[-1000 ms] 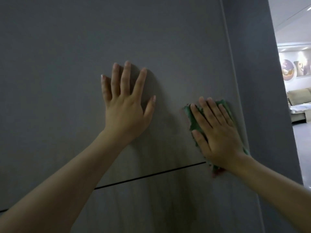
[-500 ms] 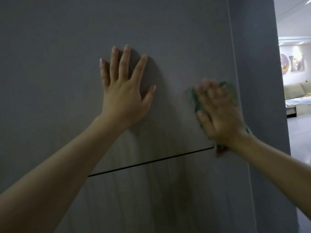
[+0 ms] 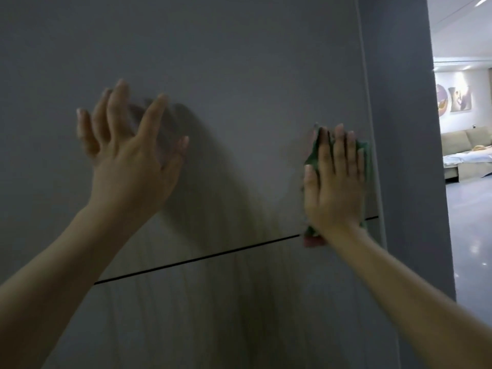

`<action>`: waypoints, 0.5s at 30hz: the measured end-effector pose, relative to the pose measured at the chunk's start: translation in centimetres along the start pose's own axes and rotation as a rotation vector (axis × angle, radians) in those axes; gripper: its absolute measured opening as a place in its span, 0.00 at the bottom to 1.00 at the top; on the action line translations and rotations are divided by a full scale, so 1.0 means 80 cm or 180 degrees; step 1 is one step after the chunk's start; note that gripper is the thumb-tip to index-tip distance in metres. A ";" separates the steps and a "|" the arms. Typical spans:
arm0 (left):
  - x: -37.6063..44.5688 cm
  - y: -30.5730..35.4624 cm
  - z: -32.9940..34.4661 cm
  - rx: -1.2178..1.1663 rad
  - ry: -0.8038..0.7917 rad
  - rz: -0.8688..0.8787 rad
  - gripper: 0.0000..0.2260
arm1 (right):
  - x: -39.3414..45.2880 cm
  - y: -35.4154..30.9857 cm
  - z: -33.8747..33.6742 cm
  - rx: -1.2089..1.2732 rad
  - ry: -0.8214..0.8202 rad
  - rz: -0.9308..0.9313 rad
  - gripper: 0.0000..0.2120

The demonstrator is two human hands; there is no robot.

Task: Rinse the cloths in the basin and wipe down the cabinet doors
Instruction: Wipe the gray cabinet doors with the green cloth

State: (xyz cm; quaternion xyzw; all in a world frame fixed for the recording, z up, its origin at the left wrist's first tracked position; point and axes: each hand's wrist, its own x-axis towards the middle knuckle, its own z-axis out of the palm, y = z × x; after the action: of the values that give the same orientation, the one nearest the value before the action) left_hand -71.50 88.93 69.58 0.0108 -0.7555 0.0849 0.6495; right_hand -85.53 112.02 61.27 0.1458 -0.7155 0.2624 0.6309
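A tall grey cabinet door (image 3: 239, 75) fills the view, with a thin dark seam (image 3: 213, 255) running across it below my hands. My right hand (image 3: 335, 182) lies flat with straight fingers on a green cloth (image 3: 314, 153), pressing it against the door near its right edge. A pinkish corner of the cloth hangs under my wrist, over the seam. My left hand (image 3: 130, 155) is spread out with fingers apart; it looks slightly blurred and lifted off the door surface, holding nothing.
A darker grey side panel (image 3: 399, 129) stands right of the door. Past it a bright room opens, with a beige sofa (image 3: 468, 153), pictures on the wall (image 3: 450, 101) and a shiny floor (image 3: 471, 249).
My right hand has slid the cloth toward the door's right edge and turned its fingers upright. My left hand has come off the door, fingers loosened.
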 end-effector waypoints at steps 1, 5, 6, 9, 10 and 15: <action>-0.005 -0.003 0.000 -0.0035 -0.0031 -0.0056 0.28 | -0.015 -0.022 0.005 0.0043 -0.0012 -0.0099 0.28; -0.010 -0.006 0.004 -0.0102 -0.0154 -0.0041 0.29 | -0.049 -0.042 0.005 0.0044 -0.0484 -0.1890 0.27; -0.010 -0.007 0.002 -0.0141 -0.0156 -0.0037 0.28 | -0.037 -0.030 0.001 -0.0006 -0.0537 -0.2196 0.27; -0.012 -0.018 -0.004 -0.0249 -0.0178 0.0040 0.28 | 0.014 -0.004 -0.001 -0.0134 -0.0424 -0.1932 0.27; -0.012 -0.023 -0.007 -0.0264 -0.0200 0.0097 0.28 | 0.024 -0.011 -0.001 -0.0117 -0.0340 -0.1406 0.28; -0.013 -0.040 -0.015 -0.0489 -0.0251 0.0279 0.25 | -0.021 -0.140 0.019 0.0441 -0.0054 -0.0843 0.27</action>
State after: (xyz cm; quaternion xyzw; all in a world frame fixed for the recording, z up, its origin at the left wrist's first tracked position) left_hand -69.78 85.84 69.07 -0.0688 -0.7845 0.0546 0.6139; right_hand -80.47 101.80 61.65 0.2843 -0.6755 0.2243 0.6423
